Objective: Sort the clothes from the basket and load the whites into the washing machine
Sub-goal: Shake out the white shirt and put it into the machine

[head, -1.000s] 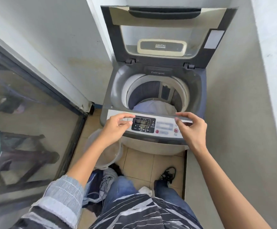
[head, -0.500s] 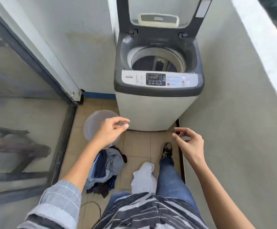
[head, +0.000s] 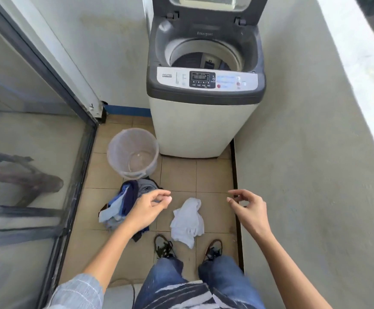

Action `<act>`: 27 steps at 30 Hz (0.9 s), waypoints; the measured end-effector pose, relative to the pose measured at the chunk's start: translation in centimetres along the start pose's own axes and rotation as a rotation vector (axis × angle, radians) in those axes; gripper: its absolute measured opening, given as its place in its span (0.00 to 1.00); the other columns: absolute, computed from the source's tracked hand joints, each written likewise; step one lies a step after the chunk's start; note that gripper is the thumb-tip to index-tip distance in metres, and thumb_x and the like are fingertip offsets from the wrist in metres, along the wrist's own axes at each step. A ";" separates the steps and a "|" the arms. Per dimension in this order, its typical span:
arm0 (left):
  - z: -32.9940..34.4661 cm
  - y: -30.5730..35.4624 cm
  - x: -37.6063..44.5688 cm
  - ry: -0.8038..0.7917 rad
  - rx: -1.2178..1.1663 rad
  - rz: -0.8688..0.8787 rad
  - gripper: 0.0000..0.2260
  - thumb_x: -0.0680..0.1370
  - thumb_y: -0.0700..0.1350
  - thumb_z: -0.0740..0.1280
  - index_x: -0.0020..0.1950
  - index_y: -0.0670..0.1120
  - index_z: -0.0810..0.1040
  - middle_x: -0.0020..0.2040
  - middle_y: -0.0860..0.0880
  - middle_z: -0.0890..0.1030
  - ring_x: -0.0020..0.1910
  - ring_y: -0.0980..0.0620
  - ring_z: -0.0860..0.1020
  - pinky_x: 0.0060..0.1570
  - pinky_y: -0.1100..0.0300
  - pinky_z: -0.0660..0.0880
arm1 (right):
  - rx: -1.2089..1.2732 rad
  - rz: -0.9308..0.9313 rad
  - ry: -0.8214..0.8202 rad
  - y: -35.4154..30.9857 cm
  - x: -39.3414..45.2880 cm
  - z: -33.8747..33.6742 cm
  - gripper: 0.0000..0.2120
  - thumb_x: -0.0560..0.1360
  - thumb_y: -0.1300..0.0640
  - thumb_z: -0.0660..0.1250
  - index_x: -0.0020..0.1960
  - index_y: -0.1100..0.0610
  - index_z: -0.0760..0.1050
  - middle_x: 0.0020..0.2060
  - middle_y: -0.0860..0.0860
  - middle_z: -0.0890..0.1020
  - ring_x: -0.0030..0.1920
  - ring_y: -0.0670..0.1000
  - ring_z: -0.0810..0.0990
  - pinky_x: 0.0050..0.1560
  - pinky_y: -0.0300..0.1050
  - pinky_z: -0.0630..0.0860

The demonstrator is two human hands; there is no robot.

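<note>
The grey-and-cream top-loading washing machine (head: pixel 203 121) stood well beyond both hands, its dark lid (head: pixel 212 7) raised upright and its round drum (head: pixel 203 60) open; what lay in the drum could not be made out. Below it and beyond the fingers of the left hand sat the translucent round plastic basket (head: pixel 133 152), upright on the beige tiled floor (head: pixel 212 175) just beside the machine's front left corner, holding no clothes that showed. The heap of dark blue, light blue and grey clothes (head: pixel 123 206) lay on the floor under and behind the left hand (head: pixel 147 210), partly hidden by it. The crumpled white cloth (head: pixel 189 221) lay on the tiles between the two hands and a little nearer the person, just ahead of the dark laced shoes (head: pixel 163 247). The left hand hovered above the heap, fingers loosely curled, thumb and forefinger close together, pinching nothing. The right hand (head: pixel 250 210) hung apart from the white cloth, fingers (head: pixel 234 192) likewise loosely curled and holding nothing.
</note>
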State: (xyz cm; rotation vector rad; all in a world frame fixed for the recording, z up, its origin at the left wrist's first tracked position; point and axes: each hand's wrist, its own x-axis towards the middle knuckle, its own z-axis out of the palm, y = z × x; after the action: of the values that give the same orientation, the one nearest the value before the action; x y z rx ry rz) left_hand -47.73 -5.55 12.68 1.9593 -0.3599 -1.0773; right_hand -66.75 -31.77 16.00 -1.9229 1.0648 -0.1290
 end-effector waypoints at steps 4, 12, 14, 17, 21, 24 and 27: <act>3.3 -3.1 -0.5 0.010 0.032 -0.093 0.26 0.71 0.75 0.66 0.62 0.63 0.80 0.57 0.60 0.84 0.55 0.59 0.84 0.62 0.49 0.80 | -0.031 0.069 -0.150 4.2 0.7 1.2 0.09 0.75 0.55 0.78 0.55 0.51 0.86 0.47 0.42 0.86 0.51 0.41 0.82 0.51 0.40 0.77; 9.3 -7.5 3.3 0.048 0.057 -0.132 0.07 0.81 0.53 0.70 0.58 0.59 0.83 0.52 0.63 0.85 0.53 0.62 0.83 0.59 0.58 0.79 | 0.004 0.251 -0.240 14.7 4.1 7.2 0.11 0.74 0.54 0.78 0.56 0.52 0.83 0.47 0.45 0.86 0.49 0.42 0.83 0.53 0.41 0.81; 10.6 -9.5 5.3 0.061 0.030 -0.124 0.06 0.81 0.50 0.71 0.58 0.57 0.84 0.51 0.64 0.85 0.52 0.63 0.83 0.57 0.62 0.78 | 0.020 0.307 -0.219 18.1 5.0 9.8 0.10 0.75 0.55 0.78 0.55 0.53 0.83 0.44 0.44 0.85 0.46 0.41 0.83 0.47 0.33 0.79; 12.1 -13.5 8.4 0.088 -0.011 -0.157 0.06 0.81 0.47 0.71 0.57 0.54 0.84 0.50 0.59 0.87 0.51 0.63 0.83 0.54 0.66 0.77 | 0.039 0.396 -0.192 23.2 6.1 13.9 0.08 0.75 0.56 0.78 0.52 0.53 0.82 0.40 0.44 0.85 0.42 0.39 0.82 0.38 0.26 0.73; 14.4 -20.7 13.0 0.091 -0.033 -0.201 0.05 0.81 0.50 0.71 0.55 0.58 0.84 0.50 0.65 0.86 0.51 0.63 0.83 0.51 0.71 0.76 | 0.083 0.473 -0.171 30.6 8.4 20.6 0.06 0.76 0.60 0.77 0.52 0.55 0.83 0.38 0.48 0.86 0.41 0.45 0.84 0.37 0.28 0.75; 16.5 -25.8 16.2 0.095 -0.064 -0.233 0.05 0.80 0.50 0.72 0.55 0.58 0.84 0.50 0.64 0.86 0.51 0.63 0.84 0.50 0.73 0.76 | 0.116 0.541 -0.202 35.9 10.8 26.0 0.07 0.77 0.62 0.75 0.55 0.59 0.83 0.42 0.53 0.86 0.45 0.54 0.85 0.48 0.45 0.81; 18.4 -30.4 19.2 0.079 -0.086 -0.234 0.05 0.81 0.49 0.72 0.55 0.57 0.85 0.50 0.61 0.87 0.51 0.61 0.85 0.53 0.66 0.78 | 0.137 0.609 -0.206 40.7 13.7 30.9 0.09 0.78 0.64 0.74 0.57 0.63 0.83 0.46 0.59 0.86 0.44 0.57 0.83 0.53 0.57 0.82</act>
State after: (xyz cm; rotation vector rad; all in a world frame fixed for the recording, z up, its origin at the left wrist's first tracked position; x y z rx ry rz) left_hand -55.33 -8.65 -26.88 1.9942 -0.0407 -1.1376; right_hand -69.06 -30.05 -36.85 -1.3854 1.4057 0.3222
